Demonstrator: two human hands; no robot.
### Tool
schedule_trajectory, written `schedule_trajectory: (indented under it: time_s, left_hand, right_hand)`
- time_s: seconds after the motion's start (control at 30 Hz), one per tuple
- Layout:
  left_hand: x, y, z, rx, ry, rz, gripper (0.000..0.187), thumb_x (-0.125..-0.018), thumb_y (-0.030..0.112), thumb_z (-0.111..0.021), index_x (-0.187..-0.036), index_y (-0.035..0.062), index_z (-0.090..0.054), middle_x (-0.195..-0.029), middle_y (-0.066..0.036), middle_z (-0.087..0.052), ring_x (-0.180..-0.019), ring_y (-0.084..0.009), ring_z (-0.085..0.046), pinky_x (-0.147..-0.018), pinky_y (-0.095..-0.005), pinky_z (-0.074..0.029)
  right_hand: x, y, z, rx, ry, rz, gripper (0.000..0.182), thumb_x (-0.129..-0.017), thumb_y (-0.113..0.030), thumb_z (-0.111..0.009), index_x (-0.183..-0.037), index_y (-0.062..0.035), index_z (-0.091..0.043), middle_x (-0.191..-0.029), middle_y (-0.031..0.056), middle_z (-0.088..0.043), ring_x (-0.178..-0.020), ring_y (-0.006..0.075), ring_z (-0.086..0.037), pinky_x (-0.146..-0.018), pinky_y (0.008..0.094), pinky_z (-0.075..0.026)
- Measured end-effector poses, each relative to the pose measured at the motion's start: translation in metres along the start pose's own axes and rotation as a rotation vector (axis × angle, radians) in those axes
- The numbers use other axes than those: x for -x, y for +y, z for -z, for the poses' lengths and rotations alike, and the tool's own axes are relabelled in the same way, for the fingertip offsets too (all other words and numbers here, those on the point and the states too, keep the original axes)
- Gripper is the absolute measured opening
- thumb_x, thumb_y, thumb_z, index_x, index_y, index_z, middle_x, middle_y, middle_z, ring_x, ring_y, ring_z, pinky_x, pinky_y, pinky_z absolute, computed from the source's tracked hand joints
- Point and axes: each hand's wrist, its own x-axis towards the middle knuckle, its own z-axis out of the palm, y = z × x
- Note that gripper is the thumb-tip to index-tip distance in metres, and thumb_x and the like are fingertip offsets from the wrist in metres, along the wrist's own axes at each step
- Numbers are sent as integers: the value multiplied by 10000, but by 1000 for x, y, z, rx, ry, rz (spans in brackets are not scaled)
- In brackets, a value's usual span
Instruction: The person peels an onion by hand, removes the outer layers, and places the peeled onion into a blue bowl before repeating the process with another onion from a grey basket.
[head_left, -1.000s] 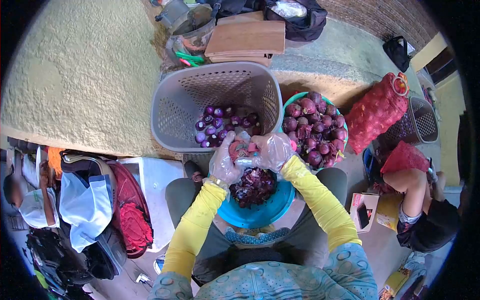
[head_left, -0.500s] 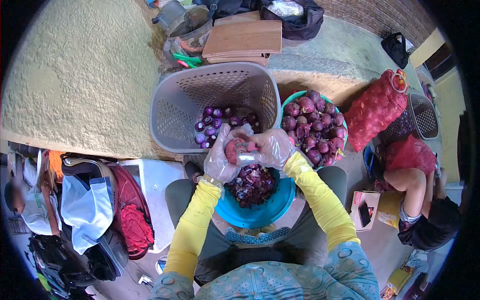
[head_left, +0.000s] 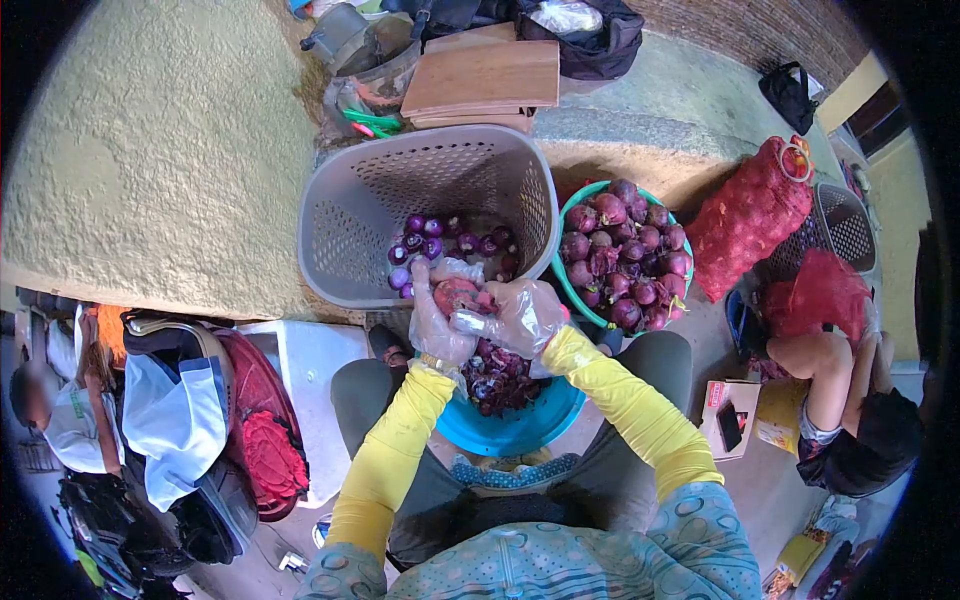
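Note:
My left hand (head_left: 442, 318), in a clear plastic glove, is closed around a reddish onion (head_left: 463, 296) above the front rim of the grey basket. My right hand (head_left: 525, 318), gloved the same way, presses in from the right, its fingers closed on a small pale, shiny tool (head_left: 474, 323) against the onion; its kind is mostly hidden. Below both hands, a blue basin (head_left: 510, 432) holds dark purple onion skins (head_left: 505, 385). Several peeled purple onions (head_left: 432, 228) lie inside the grey perforated basket (head_left: 330, 292). Unpeeled red onions (head_left: 628, 255) fill a green basin (head_left: 561, 272) at the right.
A full red mesh sack (head_left: 750, 220) leans beyond the green basin. Brown boards (head_left: 482, 78) lie behind the basket, on a ledge. At left stand a white box (head_left: 318, 375) and bags. Another person (head_left: 850, 400) sits at right, near a carton with a phone (head_left: 732, 426).
Both hands have shifted slightly left and down, still together around the onion. My right hand has turned a little, and more of the tool's pale surface faces left.

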Motion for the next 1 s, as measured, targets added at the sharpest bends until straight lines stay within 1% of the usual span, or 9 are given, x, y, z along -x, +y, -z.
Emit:
schedule_trajectory:
  time_s: [0.07, 0.17, 0.3, 0.4, 0.43, 0.63, 0.73, 0.83, 1.0]
  left_hand:
    - [-14, -7, -1, 1195, 16, 658, 440, -1050, 515, -511, -1086, 91, -622, -1051, -108, -668, -965, -238, -669, -906, -397, -578]
    - [-25, -21, -3, 1589, -402, 554, 512, -1046, 556, -487, -1113, 69, -634, -1042, -113, -668, -958, -243, -668, -903, -399, -574]
    - [-24, 23, 6, 1158, -296, 748, 405, -1044, 462, -560, -1032, 65, -641, -1018, -89, -679, -967, -258, -671, -885, -428, -584]
    - [-18, 12, -2, 1168, -230, 681, 375, -1049, 441, -558, -1042, 78, -650, -1012, -91, -688, -929, -249, -686, -882, -425, -590]
    - [-16, -22, 2, 858, -158, 567, 353, -1047, 425, -562, -1039, 82, -648, -1013, -102, -695, -933, -263, -690, -883, -433, -590]
    - [-19, -9, -1, 1292, -33, 577, 396, -1077, 432, -480, -1018, 76, -643, -1029, -88, -693, -999, -230, -659, -950, -409, -542]
    - [-18, -4, 1, 1299, 4, 605, 428, -1073, 462, -480, -1007, 71, -642, -1036, -95, -697, -985, -232, -658, -926, -405, -544]
    - [-24, -1, 6, 1306, -313, 524, 474, -1066, 489, -482, -1063, 50, -658, -1085, -103, -696, -1024, -237, -662, -964, -407, -543]
    - [-26, 24, 9, 1124, -381, 764, 442, -1060, 414, -530, -1187, 4, -637, -1181, -140, -682, -1079, -278, -670, -950, -418, -580]
  right_hand:
    - [1, 4, -7, -69, 18, -40, 551, -826, -615, -744, -807, -66, -691, -669, 201, -645, -673, 408, -674, -636, 477, -533]
    - [-5, 13, 0, -62, -17, 8, 572, -822, -627, -739, -783, -58, -691, -663, 204, -641, -660, 413, -669, -627, 476, -530]
    - [-9, 17, 17, 23, -48, 82, 609, -782, -660, -757, -746, -56, -686, -629, 198, -627, -634, 415, -662, -607, 477, -527]
    - [-8, 17, 10, 109, -41, 89, 631, -751, -687, -768, -756, -61, -690, -616, 196, -626, -630, 408, -668, -601, 480, -530]
    - [-6, 17, 7, 127, -28, 81, 641, -738, -700, -771, -778, -64, -696, -617, 197, -629, -633, 403, -675, -602, 482, -535]
    - [4, -3, -11, -180, 6, -60, 539, -844, -611, -727, -1030, -106, -767, -819, 208, -711, -774, 409, -699, -696, 466, -550]
    - [2, -1, -20, -200, -20, -104, 537, -842, -610, -730, -959, -86, -759, -805, 212, -703, -783, 411, -698, -696, 464, -548]
    - [-2, 14, -13, -161, 2, 8, 628, -811, -716, -684, -828, -90, -728, -696, 198, -675, -681, 401, -691, -631, 507, -536]
    - [-14, 24, 25, 181, -41, 261, 605, -728, -695, -775, -744, -94, -709, -613, 149, -649, -571, 364, -669, -571, 467, -532]
